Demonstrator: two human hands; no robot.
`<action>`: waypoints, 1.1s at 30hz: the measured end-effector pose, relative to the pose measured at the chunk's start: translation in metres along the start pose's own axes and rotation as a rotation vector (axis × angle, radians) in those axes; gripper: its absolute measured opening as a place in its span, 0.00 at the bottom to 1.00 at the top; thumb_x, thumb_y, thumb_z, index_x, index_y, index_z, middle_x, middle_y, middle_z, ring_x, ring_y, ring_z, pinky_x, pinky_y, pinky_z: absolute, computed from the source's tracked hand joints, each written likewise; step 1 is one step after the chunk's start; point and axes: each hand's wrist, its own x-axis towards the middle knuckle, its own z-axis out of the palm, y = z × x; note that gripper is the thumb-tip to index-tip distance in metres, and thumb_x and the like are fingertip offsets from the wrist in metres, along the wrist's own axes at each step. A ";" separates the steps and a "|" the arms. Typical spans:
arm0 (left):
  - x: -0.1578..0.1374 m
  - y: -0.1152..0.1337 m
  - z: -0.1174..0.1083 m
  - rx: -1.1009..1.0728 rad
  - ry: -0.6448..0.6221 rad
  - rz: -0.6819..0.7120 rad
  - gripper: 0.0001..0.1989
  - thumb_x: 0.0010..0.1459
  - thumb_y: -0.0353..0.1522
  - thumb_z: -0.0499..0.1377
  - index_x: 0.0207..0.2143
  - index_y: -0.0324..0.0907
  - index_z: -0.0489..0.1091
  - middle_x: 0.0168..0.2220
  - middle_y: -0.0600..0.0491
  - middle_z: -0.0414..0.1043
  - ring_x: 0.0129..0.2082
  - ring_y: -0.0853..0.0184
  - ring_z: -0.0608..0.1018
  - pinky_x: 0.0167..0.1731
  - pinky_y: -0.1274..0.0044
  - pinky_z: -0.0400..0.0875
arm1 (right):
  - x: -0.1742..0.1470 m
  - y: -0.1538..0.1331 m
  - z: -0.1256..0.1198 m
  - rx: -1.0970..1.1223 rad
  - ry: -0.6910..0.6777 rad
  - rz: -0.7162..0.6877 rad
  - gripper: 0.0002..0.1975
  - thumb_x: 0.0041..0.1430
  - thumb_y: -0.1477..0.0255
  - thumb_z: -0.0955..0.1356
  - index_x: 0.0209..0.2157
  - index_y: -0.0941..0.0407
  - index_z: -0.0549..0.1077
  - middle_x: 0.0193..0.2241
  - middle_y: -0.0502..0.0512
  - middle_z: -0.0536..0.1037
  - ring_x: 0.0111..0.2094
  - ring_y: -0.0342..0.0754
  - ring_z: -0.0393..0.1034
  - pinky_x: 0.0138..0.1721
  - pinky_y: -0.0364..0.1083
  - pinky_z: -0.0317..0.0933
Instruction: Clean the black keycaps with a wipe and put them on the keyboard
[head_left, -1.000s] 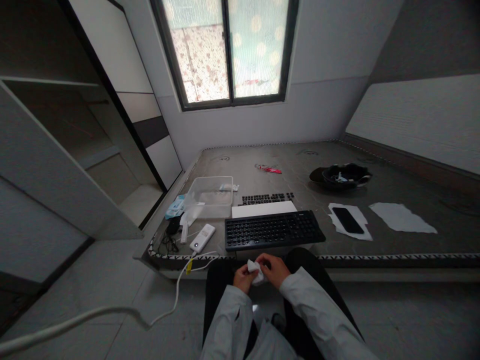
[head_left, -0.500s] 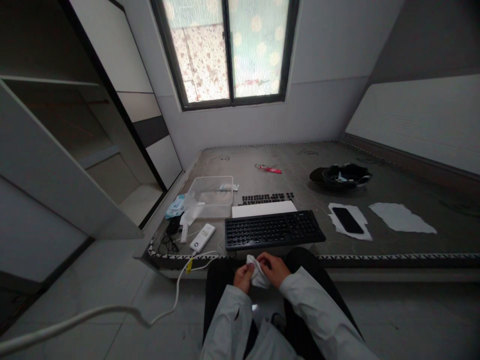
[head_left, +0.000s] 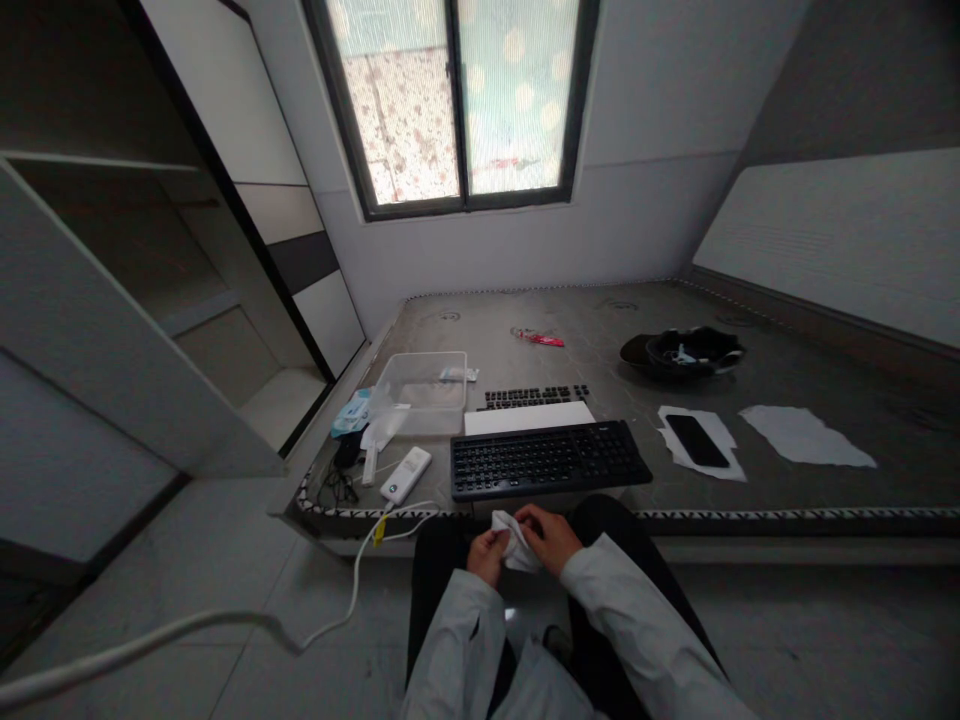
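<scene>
My left hand [head_left: 487, 556] pinches the left side of a crumpled white tissue or cloth [head_left: 520, 551], held low between my knees. From the other side my right hand [head_left: 550, 538] grips the same white piece with bent fingers. Whether anything is wrapped inside it is hidden. Just beyond both hands, a black keyboard [head_left: 550, 460] lies at the near edge of the mattress. Behind that are a white strip [head_left: 529, 418] and rows of loose black keycaps [head_left: 534, 396].
A clear plastic box [head_left: 420, 395], a white power bank [head_left: 406, 476] with its cable [head_left: 356, 580], and a blue packet [head_left: 351, 412] sit left. Rightward lie a black phone [head_left: 697, 441] on paper, another white sheet [head_left: 806, 436] and a black cap [head_left: 684, 354]. A red packet [head_left: 541, 339] is farther back.
The white piece has shifted slightly between my fingers, and its fold looks a little different. Both hands stay in nearly the same place.
</scene>
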 end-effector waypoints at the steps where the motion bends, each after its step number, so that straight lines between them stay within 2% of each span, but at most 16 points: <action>1: 0.000 0.000 0.000 0.000 0.000 -0.001 0.23 0.31 0.44 0.69 0.26 0.34 0.76 0.23 0.49 0.76 0.22 0.67 0.74 0.28 0.76 0.66 | 0.000 0.000 0.000 -0.001 -0.002 0.001 0.10 0.51 0.73 0.61 0.33 0.57 0.72 0.24 0.51 0.73 0.27 0.44 0.67 0.31 0.42 0.59; 8: -0.002 0.001 0.001 -0.001 -0.012 -0.003 0.25 0.33 0.45 0.68 0.29 0.34 0.76 0.24 0.49 0.76 0.24 0.65 0.74 0.30 0.75 0.66 | 0.000 0.002 0.001 0.006 -0.004 0.007 0.09 0.51 0.72 0.62 0.33 0.57 0.72 0.24 0.50 0.74 0.27 0.44 0.67 0.30 0.41 0.59; 28: -0.003 0.006 0.000 0.084 0.009 0.020 0.26 0.30 0.45 0.68 0.27 0.33 0.76 0.23 0.50 0.76 0.24 0.65 0.74 0.30 0.76 0.66 | -0.001 -0.004 -0.002 -0.010 -0.010 -0.022 0.09 0.51 0.74 0.61 0.32 0.56 0.71 0.24 0.50 0.73 0.27 0.44 0.68 0.32 0.41 0.59; 33: -0.005 0.009 0.003 0.083 0.005 0.019 0.25 0.32 0.45 0.68 0.28 0.33 0.76 0.24 0.49 0.76 0.24 0.65 0.74 0.29 0.76 0.66 | 0.000 -0.002 -0.002 -0.020 -0.024 -0.025 0.10 0.51 0.73 0.61 0.32 0.56 0.72 0.24 0.50 0.74 0.28 0.45 0.69 0.32 0.42 0.59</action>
